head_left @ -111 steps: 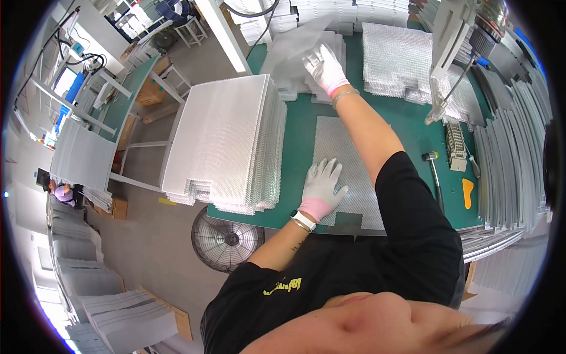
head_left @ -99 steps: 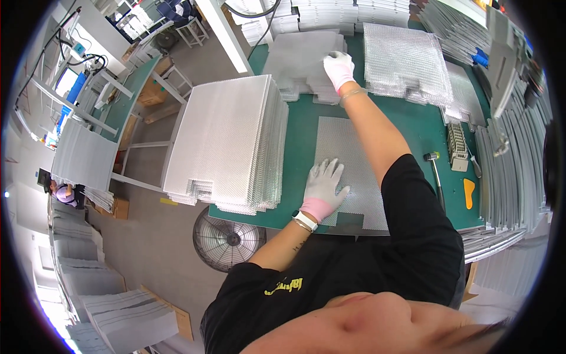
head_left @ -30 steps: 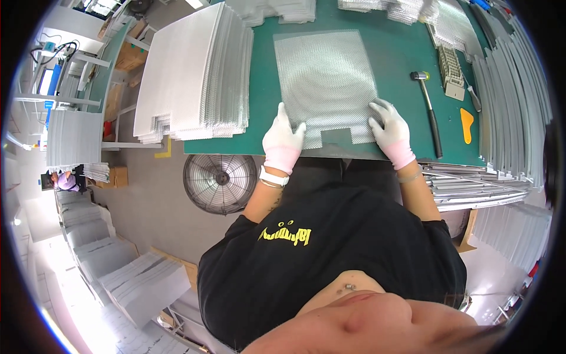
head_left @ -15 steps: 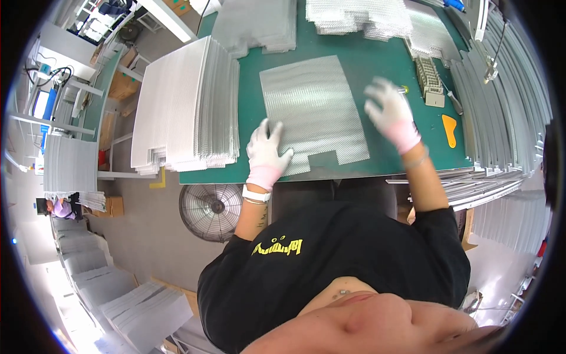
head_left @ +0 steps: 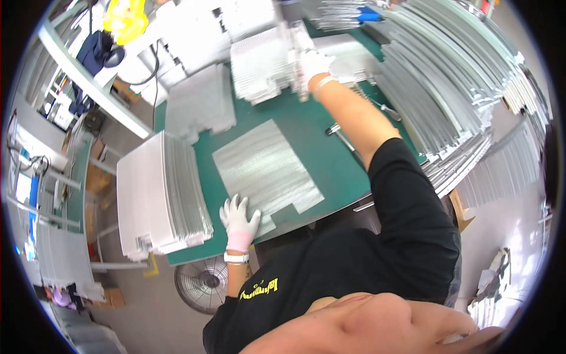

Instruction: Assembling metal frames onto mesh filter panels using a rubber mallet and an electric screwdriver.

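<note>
A silver mesh sheet (head_left: pixel 268 168) with a notch in its near edge lies flat on the green table (head_left: pixel 327 171). My gloved left hand (head_left: pixel 239 221) rests on its near left corner, fingers spread. Stretched far over the table, my gloved right hand (head_left: pixel 314 64) is at the right edge of a stack of mesh sheets (head_left: pixel 256 62). Its fingers are smeared by motion, so whether they grip a sheet is unclear. Below my right forearm lies a tool with a dark head and silver shaft (head_left: pixel 345 140).
A tall stack of pale sheets (head_left: pixel 141 194) stands at the table's left edge, with a grey stack (head_left: pixel 200 100) behind it. Rows of metallic panels (head_left: pixel 436 76) line the right side. A screwdriver (head_left: pixel 389 112) lies near them. A floor fan (head_left: pixel 203 284) stands below the table's front left.
My right hand has gone from above the table's right middle to the far stack. My left hand stays on the sheet's corner. The view has shifted and turned.
</note>
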`<state>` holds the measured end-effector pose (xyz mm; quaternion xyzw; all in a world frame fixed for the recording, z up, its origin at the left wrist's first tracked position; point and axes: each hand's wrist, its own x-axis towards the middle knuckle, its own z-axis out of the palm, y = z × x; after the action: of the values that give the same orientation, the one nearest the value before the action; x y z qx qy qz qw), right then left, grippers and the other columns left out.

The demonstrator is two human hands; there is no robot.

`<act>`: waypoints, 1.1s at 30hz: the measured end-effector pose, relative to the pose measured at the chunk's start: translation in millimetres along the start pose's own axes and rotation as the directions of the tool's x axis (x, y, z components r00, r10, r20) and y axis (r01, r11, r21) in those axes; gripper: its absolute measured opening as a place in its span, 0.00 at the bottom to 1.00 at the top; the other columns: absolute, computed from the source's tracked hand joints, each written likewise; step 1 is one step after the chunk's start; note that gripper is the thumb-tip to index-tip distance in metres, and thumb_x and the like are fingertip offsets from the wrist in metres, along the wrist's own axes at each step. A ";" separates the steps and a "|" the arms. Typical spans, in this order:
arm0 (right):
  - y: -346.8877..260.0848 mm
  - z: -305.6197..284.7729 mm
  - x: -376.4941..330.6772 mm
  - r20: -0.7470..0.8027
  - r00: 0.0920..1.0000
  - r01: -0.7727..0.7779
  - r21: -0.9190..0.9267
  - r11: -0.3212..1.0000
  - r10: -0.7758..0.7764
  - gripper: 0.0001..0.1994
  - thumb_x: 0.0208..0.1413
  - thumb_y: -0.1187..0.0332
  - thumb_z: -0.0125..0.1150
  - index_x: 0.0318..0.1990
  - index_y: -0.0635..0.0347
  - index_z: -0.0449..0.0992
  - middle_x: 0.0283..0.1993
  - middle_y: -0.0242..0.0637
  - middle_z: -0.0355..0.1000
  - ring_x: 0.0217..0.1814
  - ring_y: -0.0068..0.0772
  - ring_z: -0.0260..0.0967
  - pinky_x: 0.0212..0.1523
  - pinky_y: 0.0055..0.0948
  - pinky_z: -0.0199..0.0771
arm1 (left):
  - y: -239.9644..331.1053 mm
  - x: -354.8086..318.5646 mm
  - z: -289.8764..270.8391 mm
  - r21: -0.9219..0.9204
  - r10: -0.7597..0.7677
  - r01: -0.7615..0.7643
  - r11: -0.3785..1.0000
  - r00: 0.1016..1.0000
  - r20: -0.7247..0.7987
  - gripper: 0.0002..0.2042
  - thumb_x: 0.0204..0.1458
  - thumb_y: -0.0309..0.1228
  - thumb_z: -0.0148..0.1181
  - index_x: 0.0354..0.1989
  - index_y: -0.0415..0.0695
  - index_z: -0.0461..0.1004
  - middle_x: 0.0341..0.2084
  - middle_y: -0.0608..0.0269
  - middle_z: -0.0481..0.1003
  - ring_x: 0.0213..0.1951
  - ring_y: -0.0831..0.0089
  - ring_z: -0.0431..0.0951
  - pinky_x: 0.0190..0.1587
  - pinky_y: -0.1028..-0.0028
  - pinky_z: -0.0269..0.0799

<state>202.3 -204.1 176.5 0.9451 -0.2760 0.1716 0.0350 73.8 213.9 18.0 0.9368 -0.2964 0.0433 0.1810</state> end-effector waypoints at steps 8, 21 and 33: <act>5.9 -28.2 -5.6 -0.003 0.980 -0.195 0.139 0.971 0.197 0.17 0.57 0.63 0.52 0.48 0.59 0.81 0.55 0.52 0.75 0.61 0.58 0.69 0.61 0.68 0.59 | 4.2 10.1 3.8 -0.027 0.015 -0.014 1.000 1.000 0.020 0.28 0.48 0.45 0.63 0.56 0.43 0.73 0.63 0.50 0.64 0.67 0.47 0.57 0.70 0.49 0.44; -10.1 -36.1 17.2 -0.308 0.950 -0.065 -0.042 0.997 0.049 0.15 0.57 0.64 0.52 0.47 0.60 0.79 0.46 0.52 0.77 0.49 0.48 0.76 0.48 0.44 0.74 | 6.0 8.4 9.6 0.017 0.033 -0.034 0.999 0.999 0.033 0.32 0.47 0.46 0.63 0.60 0.43 0.69 0.65 0.49 0.61 0.68 0.45 0.56 0.71 0.49 0.43; 51.5 -39.8 71.2 -0.425 0.895 0.301 0.796 0.525 0.132 0.19 0.59 0.61 0.58 0.54 0.61 0.73 0.50 0.47 0.75 0.50 0.45 0.73 0.52 0.36 0.72 | 0.7 8.3 9.9 0.020 0.054 -0.055 0.998 0.998 0.036 0.33 0.48 0.46 0.63 0.61 0.42 0.68 0.65 0.47 0.61 0.68 0.44 0.55 0.70 0.47 0.43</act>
<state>218.8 -277.4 236.8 0.7904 -0.0949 0.4878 -0.3582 80.1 205.3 10.5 0.9308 -0.3246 0.0346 0.1645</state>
